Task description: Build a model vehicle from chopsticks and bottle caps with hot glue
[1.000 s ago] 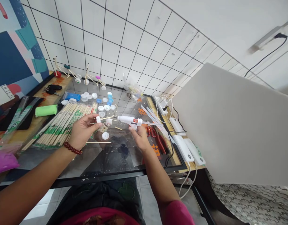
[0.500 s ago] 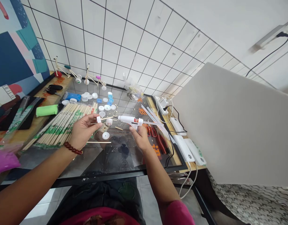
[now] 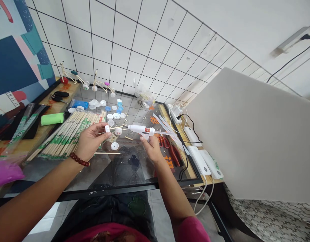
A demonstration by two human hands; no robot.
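Only the head view has shifted slightly. Left hand [image 3: 90, 139]: grip pinches white bottle cap [image 3: 107, 128] with wooden stick [image 3: 116, 127]. Right hand [image 3: 152, 148]: grip wraps hot-glue gun [image 3: 137, 128], nozzle [image 3: 125, 126] near stick.

Magenta shirt [image 3: 194, 230], beaded bracelet [image 3: 79, 160], apparently dark trousers [image 3: 117, 209].

Glass-topped table [image 3: 142, 171], packaged wooden sticks [image 3: 66, 134], scattered white and blue caps [image 3: 116, 116], red-handled pliers [image 3: 173, 155], translucent rods [image 3: 167, 127]

Free tabletop [image 3: 119, 173] below the glue gun [image 3: 137, 128], pliers [image 3: 173, 155] to the right
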